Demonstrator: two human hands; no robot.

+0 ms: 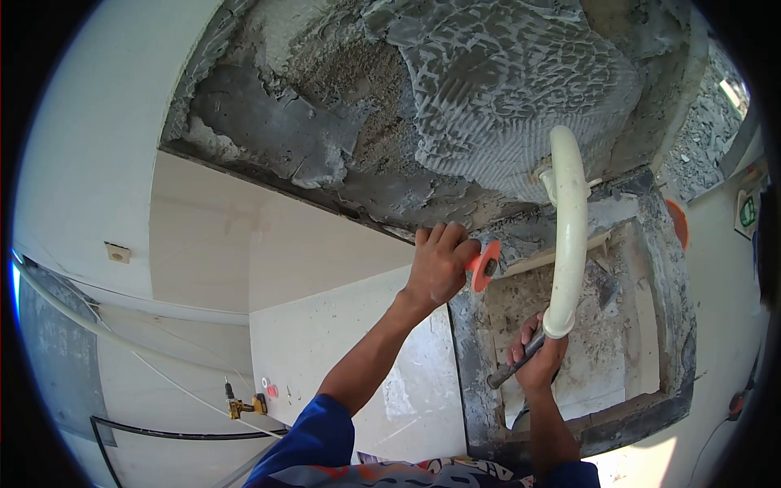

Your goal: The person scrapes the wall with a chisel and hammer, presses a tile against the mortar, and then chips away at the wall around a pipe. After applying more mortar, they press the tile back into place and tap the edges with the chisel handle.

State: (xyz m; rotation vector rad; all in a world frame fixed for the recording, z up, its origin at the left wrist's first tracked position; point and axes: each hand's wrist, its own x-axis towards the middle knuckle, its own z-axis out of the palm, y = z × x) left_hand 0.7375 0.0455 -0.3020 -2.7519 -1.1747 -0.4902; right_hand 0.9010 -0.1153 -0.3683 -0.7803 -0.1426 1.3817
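My left hand [439, 264] is closed around a chisel with an orange round hand guard [482, 268], at the lower edge of the mortar-covered surface [521, 89]. The chisel's dark end shows in the middle of the guard, and its tip is hidden. Below and to the right, my right hand [543, 359] grips a dark rod-like handle [517, 366], which looks like a hammer's. The head of that tool cannot be made out. Close to my right hand, a cream curved pipe [572, 228] stands out in front of the mortar.
A rough-edged rectangular opening [679, 325] lies around my right hand. Pale wall panels [325, 342] are at left, with a socket [118, 253]. A yellow cordless drill [244, 404] lies at lower left beside a tape roll [272, 390]. Rubble [704, 146] is at upper right.
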